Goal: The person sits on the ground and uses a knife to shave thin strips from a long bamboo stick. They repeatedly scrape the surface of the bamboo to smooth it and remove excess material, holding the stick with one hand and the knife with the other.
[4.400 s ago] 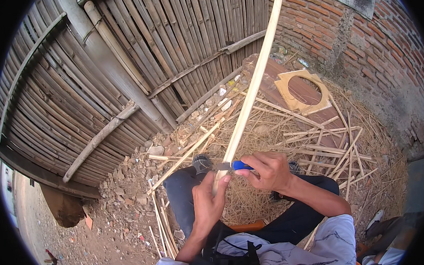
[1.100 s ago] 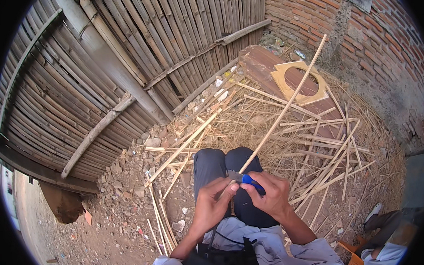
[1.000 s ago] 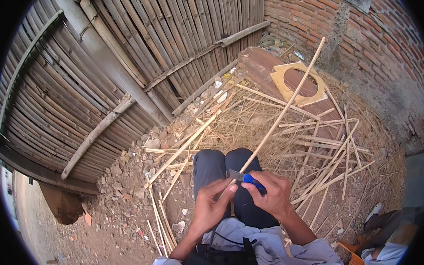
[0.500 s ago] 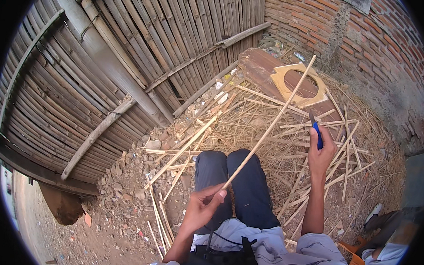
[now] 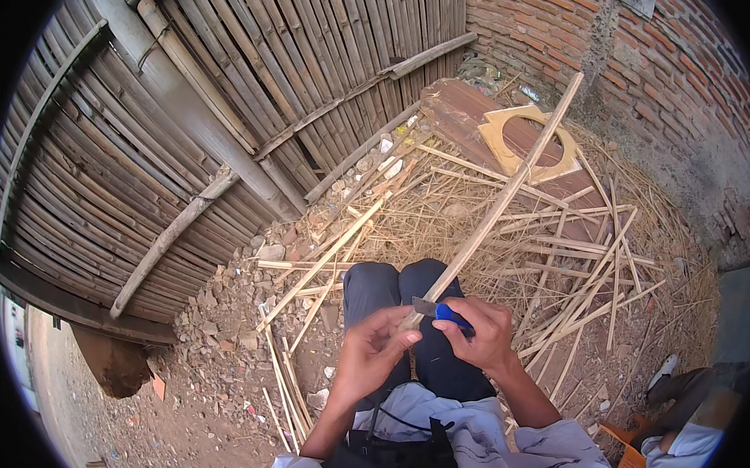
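Hands close together, fingers curled, forearms converging

one wide fisheye view, head-worn, looking steeply down and forward over bare hands, near, just below centre; grey-brown bamboo-slat wall farther off, upper left; red brick wall farther off, upper right; straight edges bowing outward.

Daylight falls soft and even while outer edges bow

Pale strip, long, straight and narrow, slanting up and away to your right; blue-handled knife, its grey blade crosswise at the strip's end nearest you.
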The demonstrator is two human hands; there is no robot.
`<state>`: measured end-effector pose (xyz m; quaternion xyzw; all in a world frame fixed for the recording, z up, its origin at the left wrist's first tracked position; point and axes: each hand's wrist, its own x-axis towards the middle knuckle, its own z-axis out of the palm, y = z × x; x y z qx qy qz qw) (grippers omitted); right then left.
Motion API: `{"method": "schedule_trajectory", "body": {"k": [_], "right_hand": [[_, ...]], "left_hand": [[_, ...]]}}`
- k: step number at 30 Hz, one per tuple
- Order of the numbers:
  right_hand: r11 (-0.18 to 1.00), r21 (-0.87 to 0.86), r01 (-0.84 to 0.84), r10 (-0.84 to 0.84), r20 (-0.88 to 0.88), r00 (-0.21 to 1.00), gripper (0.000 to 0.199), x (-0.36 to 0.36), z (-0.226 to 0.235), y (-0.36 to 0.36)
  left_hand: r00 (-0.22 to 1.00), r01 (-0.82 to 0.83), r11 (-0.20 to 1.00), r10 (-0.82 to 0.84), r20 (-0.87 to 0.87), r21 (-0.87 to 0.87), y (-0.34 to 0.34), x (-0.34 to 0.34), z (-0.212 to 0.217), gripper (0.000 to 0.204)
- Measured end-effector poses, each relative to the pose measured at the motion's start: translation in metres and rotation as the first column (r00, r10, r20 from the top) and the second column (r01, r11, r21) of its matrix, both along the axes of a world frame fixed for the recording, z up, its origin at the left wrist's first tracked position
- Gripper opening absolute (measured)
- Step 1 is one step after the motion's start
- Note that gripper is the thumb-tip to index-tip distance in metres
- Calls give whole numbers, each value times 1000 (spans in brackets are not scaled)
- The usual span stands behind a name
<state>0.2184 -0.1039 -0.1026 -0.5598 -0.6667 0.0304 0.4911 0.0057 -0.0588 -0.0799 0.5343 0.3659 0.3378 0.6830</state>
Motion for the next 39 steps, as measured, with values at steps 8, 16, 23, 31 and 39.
{"method": "schedule_trajectory", "body": {"k": [8,16,23,31,39], "right_hand": [[999,42,0,-2,58,998,30,2,3,0],[998,49,28,-33,106,994,30,13,9,1],[836,26,548,-538,-154,829,32,110,17,15],[970,94,224,-216,-90,972,30,60,-4,3],[999,38,-14,14,2,1000,29,11,-11,3]], "left_hand": [[995,-52,979,68,-73,196,2,6,-5,26],[996,-33,984,46,-72,178,0,5,-6,29],[997,-25,992,34,-72,126,-12,-24,-12,27],[943,-124,971,179,-279,205,5,-13,-1,26],[982,-53,976,90,-165,213,-1,8,4,26]]}}
